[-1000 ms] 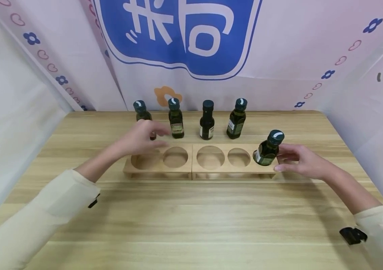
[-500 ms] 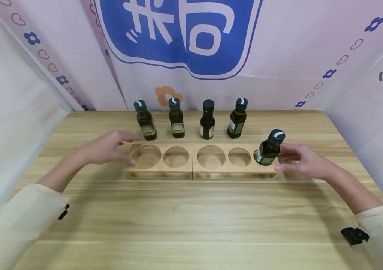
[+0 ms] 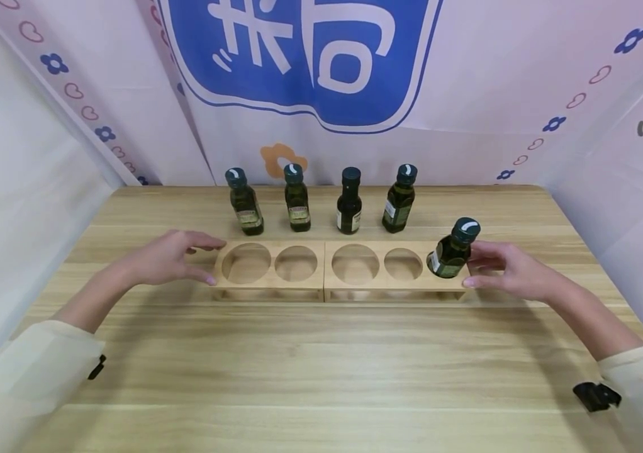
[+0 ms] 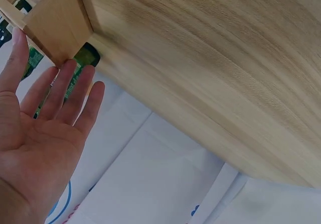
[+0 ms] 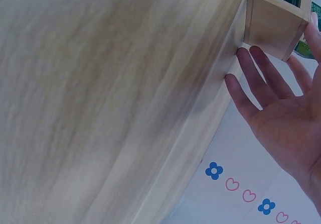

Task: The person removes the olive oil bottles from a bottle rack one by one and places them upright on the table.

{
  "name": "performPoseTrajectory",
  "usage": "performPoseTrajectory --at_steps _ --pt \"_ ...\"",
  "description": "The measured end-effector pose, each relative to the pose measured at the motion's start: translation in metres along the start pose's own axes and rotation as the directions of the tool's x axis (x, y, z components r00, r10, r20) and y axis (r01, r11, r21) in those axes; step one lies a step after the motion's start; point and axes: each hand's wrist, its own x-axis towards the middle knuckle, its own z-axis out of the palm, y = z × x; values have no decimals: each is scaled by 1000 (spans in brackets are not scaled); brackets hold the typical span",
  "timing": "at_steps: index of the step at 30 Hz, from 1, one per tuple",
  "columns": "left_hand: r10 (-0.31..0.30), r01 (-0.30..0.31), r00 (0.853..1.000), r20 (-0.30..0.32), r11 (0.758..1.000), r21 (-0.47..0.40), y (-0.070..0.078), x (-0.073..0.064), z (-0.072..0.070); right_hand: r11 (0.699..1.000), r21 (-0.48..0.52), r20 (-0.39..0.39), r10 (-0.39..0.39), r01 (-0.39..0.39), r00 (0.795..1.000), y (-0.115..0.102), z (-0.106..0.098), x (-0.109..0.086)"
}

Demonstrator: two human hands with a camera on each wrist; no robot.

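Two light wooden bottle racks stand end to end: the left rack [image 3: 272, 292] shows two round holes, the right rack [image 3: 395, 290] three. A dark green bottle [image 3: 449, 257] sits slightly tilted in the rightmost hole. My left hand [image 3: 170, 259] is at the left rack's outer end, thumb at the front corner and fingertips by the back corner; its fingers are spread and fairly straight in the left wrist view. At the opposite end, the right hand [image 3: 511, 272] has thumb and fingertips by the right rack's end panel [image 5: 275, 27], fingers extended, beside the bottle.
Behind the racks stand a bottle [image 3: 246, 204] at the left, a second bottle [image 3: 297, 200], a slimmer dark bottle [image 3: 349, 202] and another bottle [image 3: 398, 200]. The wooden table [image 3: 321, 371] meets a printed cloth backdrop [image 3: 469, 94], with white cloth on both sides.
My left hand has moved left and down from over the left rack's holes to its outer end, uncovering the leftmost bottle. The right hand stays at the right end.
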Motion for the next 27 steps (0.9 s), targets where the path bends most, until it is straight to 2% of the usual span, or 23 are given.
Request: performPoseTrajectory --at_steps 11,21,27 --pt "-2 2 1000 -1 1000 -6 -6 2 1 1000 -1 1 1 -1 1000 0 0 0" --pt "-45 44 999 31 999 15 0 7 1 1000 -18 -2 -13 13 1000 0 -2 -2" --pt "-51 49 998 38 998 43 1 9 0 998 -52 9 -26 26 1000 -1 -3 0"
